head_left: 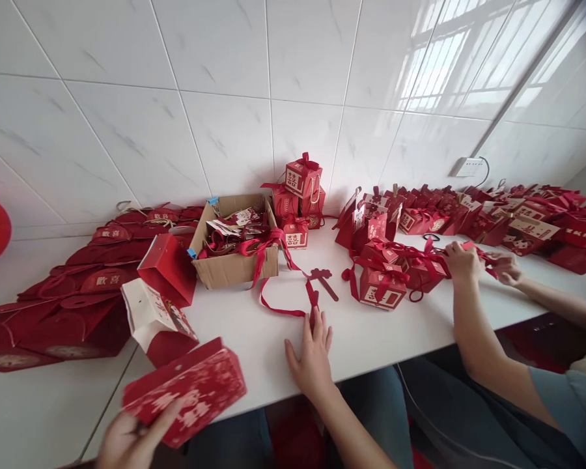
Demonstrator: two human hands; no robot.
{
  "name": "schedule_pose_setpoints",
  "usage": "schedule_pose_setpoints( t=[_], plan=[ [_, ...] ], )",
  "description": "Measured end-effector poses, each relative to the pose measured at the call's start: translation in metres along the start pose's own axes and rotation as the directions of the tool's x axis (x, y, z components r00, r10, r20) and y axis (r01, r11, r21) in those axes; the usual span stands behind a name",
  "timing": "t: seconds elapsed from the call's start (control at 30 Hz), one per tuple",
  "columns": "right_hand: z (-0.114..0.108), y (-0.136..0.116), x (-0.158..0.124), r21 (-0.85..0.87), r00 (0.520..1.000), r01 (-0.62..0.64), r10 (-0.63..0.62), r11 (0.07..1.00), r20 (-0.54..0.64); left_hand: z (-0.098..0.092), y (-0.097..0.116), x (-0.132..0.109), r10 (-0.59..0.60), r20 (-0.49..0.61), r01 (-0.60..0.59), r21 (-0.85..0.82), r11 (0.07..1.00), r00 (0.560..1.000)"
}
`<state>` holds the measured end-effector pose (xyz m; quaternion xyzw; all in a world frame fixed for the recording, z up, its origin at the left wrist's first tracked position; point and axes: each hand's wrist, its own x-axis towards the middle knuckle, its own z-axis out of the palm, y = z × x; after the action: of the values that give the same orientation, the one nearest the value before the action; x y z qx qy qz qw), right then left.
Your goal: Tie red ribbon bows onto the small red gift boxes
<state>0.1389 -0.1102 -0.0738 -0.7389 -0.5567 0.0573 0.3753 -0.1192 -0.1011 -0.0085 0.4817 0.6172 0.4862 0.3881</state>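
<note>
My left hand (139, 433) grips a red gift box (190, 394) with pale pink figures printed on it, which looks flattened. It is held above the table's near edge, with the thumb on top. My right hand (315, 361) rests over the white table, thumb apart and fingers stretched out. Its fingertips touch the end of a red ribbon (286, 311) that curls across the tabletop. Just beyond them lies a dark red stick with a shaped head (327, 286). A white-and-red carton (159, 319) and a red box (168, 270) stand beyond my left hand.
A cardboard box (239, 272) of cards and ribbons stands near the tiled wall. Red bags (88, 293) crowd the left side. Stacked gift boxes (303, 179) stand behind. At right, a co-worker's hands (463, 260) handle ribbon beside rows of red boxes (383, 290).
</note>
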Motion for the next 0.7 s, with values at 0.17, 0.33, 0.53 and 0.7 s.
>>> schedule_pose_setpoints(
  t=[0.17,0.33,0.53,0.7],
  plan=[
    [-0.020,0.010,-0.003,0.467,0.999,0.024,-0.008,0.884,-0.037,0.077,-0.002,-0.009,0.077,0.138,-0.059,-0.129,0.990,0.987],
    [-0.032,0.020,-0.007,0.758,0.998,0.058,-0.049,0.650,-0.035,0.125,0.002,-0.018,0.172,0.445,-0.087,-0.206,0.975,0.879],
    [-0.031,0.011,-0.006,0.798,0.998,-0.011,0.055,0.603,-0.028,0.134,0.001,-0.019,0.170,0.577,-0.044,-0.225,0.973,0.799],
    [-0.058,0.006,0.003,0.735,0.997,0.065,-0.022,0.675,-0.068,0.127,0.009,-0.017,0.140,0.636,-0.019,-0.192,0.981,0.759]
  ],
)
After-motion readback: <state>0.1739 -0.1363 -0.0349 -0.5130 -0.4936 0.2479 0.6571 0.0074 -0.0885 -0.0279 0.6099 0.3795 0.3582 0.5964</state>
